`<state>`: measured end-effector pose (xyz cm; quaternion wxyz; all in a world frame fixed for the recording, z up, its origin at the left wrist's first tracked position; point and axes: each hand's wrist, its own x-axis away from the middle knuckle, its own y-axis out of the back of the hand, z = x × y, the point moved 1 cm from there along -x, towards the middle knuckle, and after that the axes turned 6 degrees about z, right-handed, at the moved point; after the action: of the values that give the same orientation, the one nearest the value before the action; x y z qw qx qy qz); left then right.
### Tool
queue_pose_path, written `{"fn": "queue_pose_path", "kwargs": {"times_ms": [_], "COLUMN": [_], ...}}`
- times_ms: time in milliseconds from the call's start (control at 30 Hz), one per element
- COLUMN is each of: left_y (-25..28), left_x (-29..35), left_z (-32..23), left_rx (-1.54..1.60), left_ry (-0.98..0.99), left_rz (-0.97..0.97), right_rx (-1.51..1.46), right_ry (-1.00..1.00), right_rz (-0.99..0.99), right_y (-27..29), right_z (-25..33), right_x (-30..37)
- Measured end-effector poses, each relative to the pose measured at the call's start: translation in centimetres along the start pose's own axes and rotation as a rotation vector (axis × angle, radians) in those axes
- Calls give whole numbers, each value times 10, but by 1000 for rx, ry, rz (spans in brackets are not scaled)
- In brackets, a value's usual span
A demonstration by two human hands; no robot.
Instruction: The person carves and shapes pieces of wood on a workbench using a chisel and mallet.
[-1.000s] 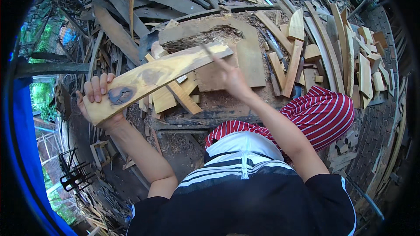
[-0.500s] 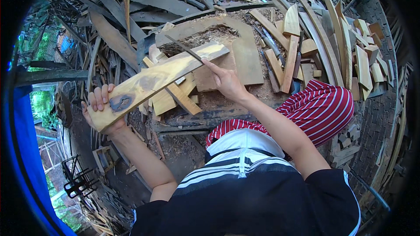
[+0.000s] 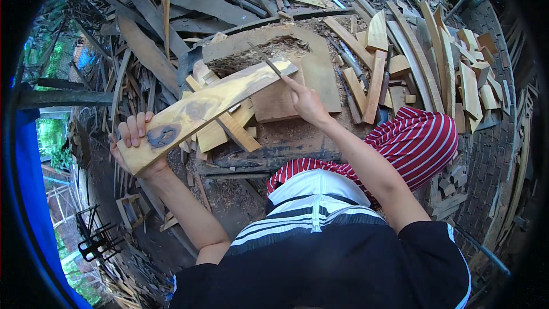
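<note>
My left hand (image 3: 134,130) is closed around the near left end of a long pale wooden board (image 3: 220,96), fingers over its top face. A dark knot (image 3: 162,136) shows close to those fingers. The board slants up to the right, over a stack of offcuts and a large wooden block (image 3: 322,77). Across its far end lies a thin, dark, straight tool (image 3: 265,58), narrow like a file or blade. My right hand (image 3: 309,105) grips the tool's near end, index finger stretched along it. Its handle is hidden, so I cannot tell the exact kind.
Right of the block lie a sheathed-looking knife (image 3: 351,60) and several cut wood pieces (image 3: 376,83). Long planks (image 3: 412,51) and offcuts (image 3: 470,88) are heaped farther right. Old boards (image 3: 200,8) cover the ground at the back. My striped-clad leg (image 3: 412,140) is folded at the right.
My right hand and the dark tool have shifted right along the board, toward its far end. My left hand keeps its hold, and the board has moved only slightly.
</note>
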<state>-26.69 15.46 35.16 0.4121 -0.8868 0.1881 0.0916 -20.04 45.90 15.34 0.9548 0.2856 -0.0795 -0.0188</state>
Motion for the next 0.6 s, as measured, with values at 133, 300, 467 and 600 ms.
{"fn": "queue_pose_path", "kwargs": {"times_ms": [133,300,467,600], "left_y": [0,-4,5,6], "left_x": [-2,-8,-11,-14], "left_z": [-3,-2,-7,-3], "left_rx": [-30,-13,-17,-14], "left_ry": [-10,11,36,50], "left_rz": [-12,-6,6,35], "right_rx": [-36,-4,106,-38], "right_ry": [84,216,54,249], "right_rz": [159,45,4,53], "right_y": [-3,2,4,-11], "right_z": [83,70,30,90], "right_x": [17,26,12,33]}}
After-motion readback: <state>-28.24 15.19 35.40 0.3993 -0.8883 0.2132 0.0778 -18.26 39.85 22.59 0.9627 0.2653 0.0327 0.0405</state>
